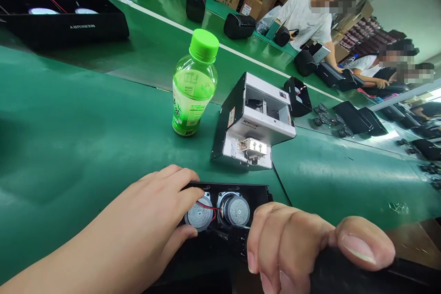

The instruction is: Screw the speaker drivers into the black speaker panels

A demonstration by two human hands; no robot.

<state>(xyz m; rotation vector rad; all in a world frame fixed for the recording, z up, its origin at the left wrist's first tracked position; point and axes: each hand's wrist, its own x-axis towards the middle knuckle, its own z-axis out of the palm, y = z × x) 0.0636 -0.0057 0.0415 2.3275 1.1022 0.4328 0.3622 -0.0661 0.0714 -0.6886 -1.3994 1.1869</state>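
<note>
A black speaker housing (pixel 260 190) lies at the front of the bench, its back side open. Two round speaker drivers (pixel 238 210) with grey magnets sit in it, joined by a red wire (pixel 206 206). My left hand (pixel 161 211) grips the housing's left end, fingers over the far edge and thumb near the left driver. In my right hand (pixel 292 243) is a black electric screwdriver (pixel 237 240), fingers wrapped round it and thumb stretched along the top. Its nose points left over the near side of the housing; where the tip ends I cannot tell.
Beyond the housing stand a grey-and-black screw feeder (pixel 253 124) and a green-capped drink bottle (pixel 195 85). A larger black speaker case (pixel 69 23) lies at far left. Loose drivers (pixel 330 119) and black housings (pixel 360 118) lie to the right. Co-workers (pixel 306 18) sit across the line.
</note>
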